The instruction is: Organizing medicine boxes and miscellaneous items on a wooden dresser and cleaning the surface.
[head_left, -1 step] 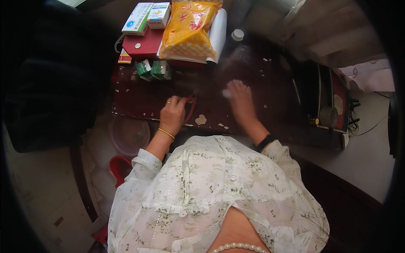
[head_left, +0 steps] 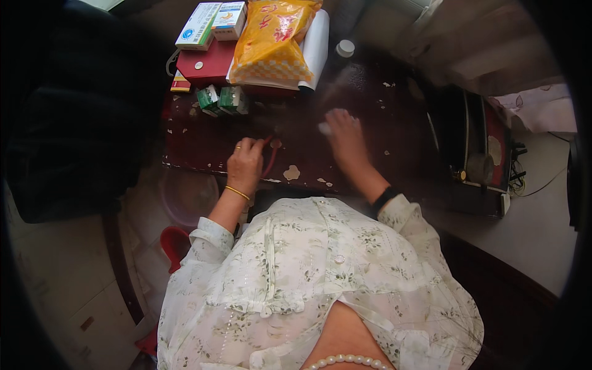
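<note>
My left hand (head_left: 244, 164) is closed at the front part of the dark red table, its fingers round a pliers-like tool with red curved handles (head_left: 271, 159). The tool's dark tip points away from me and barely stands out against the tabletop. My right hand (head_left: 346, 137) is to the right, blurred by motion, low over the table. A small white thing (head_left: 325, 128) shows at the left side of its fingertips. Whether it is a wad or something harder cannot be made out.
Two small green boxes (head_left: 232, 100) stand beyond my left hand. Behind them are a red box (head_left: 213, 61), white medicine boxes (head_left: 198, 26) and a yellow plastic bag (head_left: 271, 46). A white-capped bottle (head_left: 345, 49) stands at the back. A pink basin (head_left: 190, 196) is below the table's left edge.
My left hand and the red-handled tool have shifted slightly left. My right hand with the white thing has also moved a little left and away from me.
</note>
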`<state>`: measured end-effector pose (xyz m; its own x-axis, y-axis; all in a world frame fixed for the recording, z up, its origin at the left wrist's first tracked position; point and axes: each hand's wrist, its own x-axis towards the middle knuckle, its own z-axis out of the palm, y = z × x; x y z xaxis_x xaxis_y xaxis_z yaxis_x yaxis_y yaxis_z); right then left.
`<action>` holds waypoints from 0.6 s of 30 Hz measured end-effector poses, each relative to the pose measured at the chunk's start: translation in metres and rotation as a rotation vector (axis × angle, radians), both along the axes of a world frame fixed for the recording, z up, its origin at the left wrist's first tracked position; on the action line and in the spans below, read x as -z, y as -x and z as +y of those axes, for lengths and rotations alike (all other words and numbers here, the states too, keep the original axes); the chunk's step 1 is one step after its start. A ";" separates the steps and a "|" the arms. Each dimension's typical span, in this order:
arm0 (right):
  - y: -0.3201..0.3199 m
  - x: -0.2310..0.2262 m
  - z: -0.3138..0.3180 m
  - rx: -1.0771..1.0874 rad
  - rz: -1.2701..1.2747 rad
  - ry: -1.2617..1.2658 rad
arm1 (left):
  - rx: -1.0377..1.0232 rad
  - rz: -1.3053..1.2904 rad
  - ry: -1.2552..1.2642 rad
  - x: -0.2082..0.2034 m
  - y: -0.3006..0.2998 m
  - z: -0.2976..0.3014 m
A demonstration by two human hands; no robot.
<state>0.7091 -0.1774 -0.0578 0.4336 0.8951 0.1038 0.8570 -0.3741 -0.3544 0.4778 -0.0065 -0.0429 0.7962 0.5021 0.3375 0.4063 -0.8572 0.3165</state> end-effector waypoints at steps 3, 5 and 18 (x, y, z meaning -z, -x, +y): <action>0.023 -0.006 0.040 -0.197 0.040 -0.047 | -0.099 0.030 -0.018 0.007 0.017 0.017; 0.055 0.004 0.044 -0.406 0.084 -0.111 | -0.159 0.056 -0.016 0.011 0.026 0.024; -0.057 0.015 -0.122 0.164 -0.160 -0.028 | 0.034 -0.066 -0.057 -0.009 -0.032 -0.049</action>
<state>0.7660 -0.2990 -0.0726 0.5493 0.8097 0.2065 0.8315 -0.5050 -0.2315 0.5100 -0.0551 -0.0340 0.7873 0.4541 0.4171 0.3568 -0.8872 0.2924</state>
